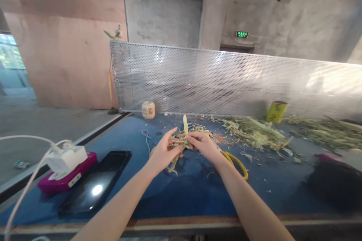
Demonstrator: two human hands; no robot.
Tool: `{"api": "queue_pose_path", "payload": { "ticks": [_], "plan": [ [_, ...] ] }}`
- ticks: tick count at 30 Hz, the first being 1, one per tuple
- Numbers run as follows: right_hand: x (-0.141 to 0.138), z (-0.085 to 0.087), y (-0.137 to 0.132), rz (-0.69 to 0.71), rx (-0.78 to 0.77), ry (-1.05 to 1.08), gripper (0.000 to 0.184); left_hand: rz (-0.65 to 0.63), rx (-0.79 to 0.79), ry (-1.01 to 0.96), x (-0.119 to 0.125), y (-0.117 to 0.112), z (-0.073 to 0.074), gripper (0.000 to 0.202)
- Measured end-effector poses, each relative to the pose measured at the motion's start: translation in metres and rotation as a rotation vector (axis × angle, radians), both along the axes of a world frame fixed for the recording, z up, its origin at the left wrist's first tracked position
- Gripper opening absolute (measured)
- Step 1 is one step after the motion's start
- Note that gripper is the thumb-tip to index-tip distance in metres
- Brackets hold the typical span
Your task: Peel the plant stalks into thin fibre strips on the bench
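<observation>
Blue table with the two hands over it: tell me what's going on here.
A person is working pale plant strips by hand at the blue table. The right hand pinches an upright pale strip in its fingertips; the left hand is close beside it, its exact grip hard to make out. A loose heap of similar strips lies farther right, and a black phone lies at the left.
</observation>
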State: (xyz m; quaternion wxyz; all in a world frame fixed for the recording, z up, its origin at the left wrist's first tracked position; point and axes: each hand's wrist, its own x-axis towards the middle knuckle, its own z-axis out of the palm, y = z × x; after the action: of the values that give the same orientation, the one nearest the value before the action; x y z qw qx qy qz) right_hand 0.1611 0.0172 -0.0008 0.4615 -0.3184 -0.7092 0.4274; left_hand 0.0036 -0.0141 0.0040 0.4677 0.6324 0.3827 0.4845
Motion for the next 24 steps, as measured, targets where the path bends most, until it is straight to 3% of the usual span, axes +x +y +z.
{"api": "queue_pose_path", "payload": {
  "ticks": [3, 8, 14, 20, 24],
  "plan": [
    [-0.0014, 0.0003, -0.0017, 0.054, -0.002, 0.007, 0.036, 0.028, 0.022, -0.063, 0.0006, 0.0012, -0.0008, 0.078],
    [-0.0046, -0.0008, -0.0040, 0.125, -0.030, 0.045, 0.035, 0.193, 0.067, -0.154, 0.0010, 0.0051, -0.0019, 0.090],
    [-0.0086, -0.0053, -0.0039, 0.108, -0.110, 0.127, 0.032, 0.042, 0.077, -0.167, 0.0020, 0.0029, -0.0023, 0.090],
    [-0.0071, -0.0054, -0.0018, -0.034, 0.111, 0.060, 0.024, 0.044, 0.006, -0.220, 0.0039, 0.0033, -0.0012, 0.094],
    [-0.0064, -0.0041, -0.0011, -0.064, 0.132, 0.095, 0.019, -0.009, 0.046, -0.165, 0.0037, 0.0027, -0.0025, 0.086]
  ]
}}
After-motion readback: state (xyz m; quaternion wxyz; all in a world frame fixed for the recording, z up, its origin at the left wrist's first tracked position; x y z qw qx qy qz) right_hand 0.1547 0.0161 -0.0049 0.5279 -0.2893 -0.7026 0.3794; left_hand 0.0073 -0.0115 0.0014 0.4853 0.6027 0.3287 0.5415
